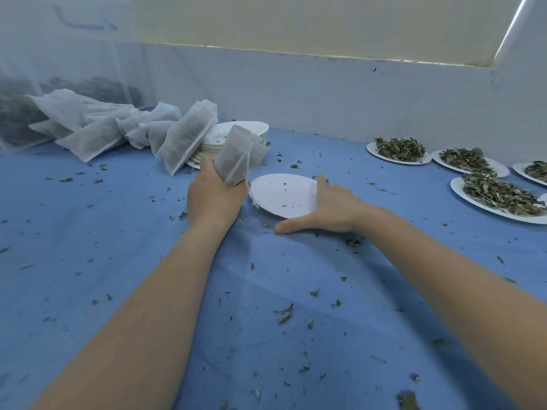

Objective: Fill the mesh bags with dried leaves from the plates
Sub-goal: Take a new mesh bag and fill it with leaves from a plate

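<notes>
My left hand (214,199) grips a filled white mesh bag (238,156) upright, its drawstring hanging down the side. Just right of it lies an almost bare white paper plate (282,195) with a few leaf crumbs. My right hand (328,210) rests on that plate's right edge, fingers straight and thumb stretched along the blue cloth. Plates heaped with dried leaves (399,149) sit at the far right. Several filled mesh bags (97,125) lie piled at the back left.
A stack of used white plates (236,130) stands behind the held bag, with one filled bag (186,136) leaning on it. Leaf crumbs litter the blue table cloth (88,232). A white wall (325,93) closes the back; netting with leaves hangs at the left.
</notes>
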